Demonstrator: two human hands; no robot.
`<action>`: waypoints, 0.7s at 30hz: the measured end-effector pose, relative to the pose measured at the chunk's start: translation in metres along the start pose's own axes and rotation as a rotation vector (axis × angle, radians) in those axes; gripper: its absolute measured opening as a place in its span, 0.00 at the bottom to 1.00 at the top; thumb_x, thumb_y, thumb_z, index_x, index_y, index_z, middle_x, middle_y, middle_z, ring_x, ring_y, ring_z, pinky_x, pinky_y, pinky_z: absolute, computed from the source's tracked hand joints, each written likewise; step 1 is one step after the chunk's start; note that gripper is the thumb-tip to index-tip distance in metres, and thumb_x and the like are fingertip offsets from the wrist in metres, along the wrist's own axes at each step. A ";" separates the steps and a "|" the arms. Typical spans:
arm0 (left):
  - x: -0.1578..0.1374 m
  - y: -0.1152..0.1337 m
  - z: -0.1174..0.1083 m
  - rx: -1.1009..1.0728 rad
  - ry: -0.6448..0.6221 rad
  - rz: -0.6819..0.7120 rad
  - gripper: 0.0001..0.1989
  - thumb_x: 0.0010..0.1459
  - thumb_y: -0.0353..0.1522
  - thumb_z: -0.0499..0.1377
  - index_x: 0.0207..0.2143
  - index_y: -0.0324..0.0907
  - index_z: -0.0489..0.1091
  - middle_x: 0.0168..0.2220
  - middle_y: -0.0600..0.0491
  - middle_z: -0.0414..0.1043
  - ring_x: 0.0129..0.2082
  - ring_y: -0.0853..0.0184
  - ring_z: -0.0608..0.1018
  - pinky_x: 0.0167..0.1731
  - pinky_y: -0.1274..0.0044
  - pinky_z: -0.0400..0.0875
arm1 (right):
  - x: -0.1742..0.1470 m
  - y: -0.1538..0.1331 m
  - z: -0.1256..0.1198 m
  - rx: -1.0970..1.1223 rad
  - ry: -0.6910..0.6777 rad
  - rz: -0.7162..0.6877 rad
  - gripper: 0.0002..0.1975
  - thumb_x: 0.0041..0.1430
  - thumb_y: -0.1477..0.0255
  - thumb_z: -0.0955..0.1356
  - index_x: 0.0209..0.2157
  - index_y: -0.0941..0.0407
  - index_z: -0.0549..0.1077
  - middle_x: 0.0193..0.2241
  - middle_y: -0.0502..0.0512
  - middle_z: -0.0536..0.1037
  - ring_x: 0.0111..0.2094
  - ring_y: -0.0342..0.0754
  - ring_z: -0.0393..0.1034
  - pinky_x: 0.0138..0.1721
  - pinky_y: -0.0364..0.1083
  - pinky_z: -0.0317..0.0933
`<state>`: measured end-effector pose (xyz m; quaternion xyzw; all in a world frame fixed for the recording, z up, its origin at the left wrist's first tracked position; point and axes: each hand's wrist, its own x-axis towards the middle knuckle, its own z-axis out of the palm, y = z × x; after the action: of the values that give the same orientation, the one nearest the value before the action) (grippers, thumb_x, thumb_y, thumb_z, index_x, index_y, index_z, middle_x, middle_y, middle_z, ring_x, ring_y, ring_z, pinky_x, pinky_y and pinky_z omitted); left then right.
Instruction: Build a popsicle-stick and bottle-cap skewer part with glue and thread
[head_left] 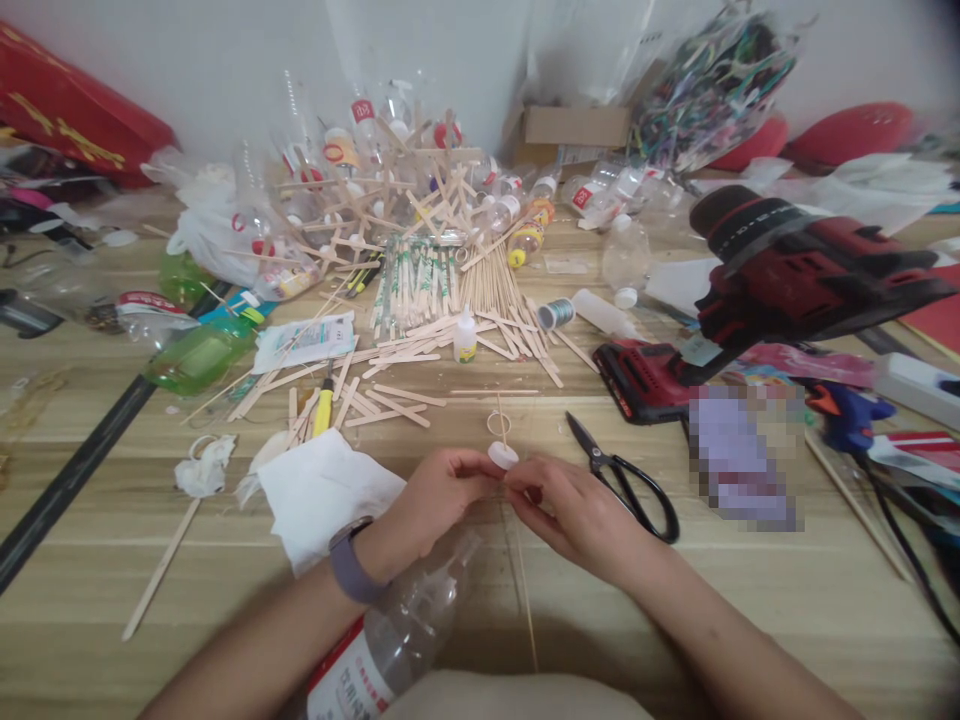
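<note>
Both hands meet near the table's middle around a white round bottle cap (pixel 503 456). A thin wooden skewer (pixel 527 590) passes through or beside the cap and runs down toward my body; its upper end stands above the cap. My left hand (pixel 450 492), wearing a watch with a grey band, pinches the cap from the left. My right hand (pixel 555 500) has its fingers closed at the cap's right edge; they partly hide what they grip. Just beyond the cap lies a small ring (pixel 499 424). Under my left forearm a clear plastic bottle (pixel 420 610) lies on its side.
Black scissors (pixel 626 475) lie right of my right hand, with a red cordless drill (pixel 757 290) behind them. A glue bottle (pixel 465 337) stands ahead among scattered craft sticks (pixel 394 400). White paper (pixel 322 490) lies left. Plastic bottles crowd the back.
</note>
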<state>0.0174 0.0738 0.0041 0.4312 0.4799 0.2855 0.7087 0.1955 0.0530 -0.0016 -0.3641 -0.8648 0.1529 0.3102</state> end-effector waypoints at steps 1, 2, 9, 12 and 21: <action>0.000 0.000 0.000 -0.005 0.009 -0.003 0.04 0.46 0.32 0.64 0.24 0.40 0.78 0.17 0.58 0.67 0.22 0.70 0.68 0.26 0.78 0.60 | 0.000 0.000 0.000 0.003 0.005 0.000 0.06 0.64 0.79 0.62 0.39 0.53 0.63 0.27 0.52 0.75 0.25 0.46 0.69 0.27 0.43 0.62; 0.000 -0.001 0.000 -0.006 0.017 -0.003 0.04 0.46 0.32 0.64 0.24 0.40 0.78 0.17 0.58 0.68 0.24 0.68 0.70 0.27 0.78 0.62 | -0.001 0.000 0.001 0.006 0.010 0.001 0.06 0.64 0.79 0.62 0.39 0.53 0.63 0.27 0.52 0.74 0.25 0.46 0.69 0.27 0.43 0.62; 0.001 -0.008 -0.004 0.158 0.057 0.130 0.07 0.51 0.32 0.62 0.31 0.40 0.79 0.32 0.51 0.81 0.34 0.63 0.78 0.38 0.75 0.69 | -0.002 0.001 0.006 0.076 0.021 0.052 0.05 0.64 0.77 0.62 0.39 0.53 0.64 0.29 0.53 0.75 0.25 0.45 0.70 0.27 0.43 0.63; -0.002 -0.008 -0.004 0.260 0.093 0.165 0.07 0.53 0.32 0.62 0.34 0.40 0.79 0.35 0.51 0.82 0.36 0.62 0.79 0.39 0.74 0.70 | -0.003 0.001 0.006 0.127 0.028 0.129 0.04 0.63 0.77 0.63 0.39 0.53 0.64 0.30 0.53 0.76 0.26 0.45 0.70 0.27 0.43 0.64; -0.004 -0.006 0.000 0.285 0.142 0.187 0.05 0.53 0.31 0.63 0.34 0.40 0.73 0.34 0.52 0.77 0.33 0.66 0.77 0.35 0.76 0.70 | -0.002 0.003 0.009 0.304 0.049 0.362 0.05 0.61 0.75 0.64 0.38 0.53 0.62 0.25 0.48 0.71 0.24 0.43 0.67 0.25 0.41 0.63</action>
<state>0.0155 0.0683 0.0006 0.5487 0.5221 0.3092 0.5751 0.1930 0.0532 -0.0109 -0.4660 -0.7444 0.3257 0.3501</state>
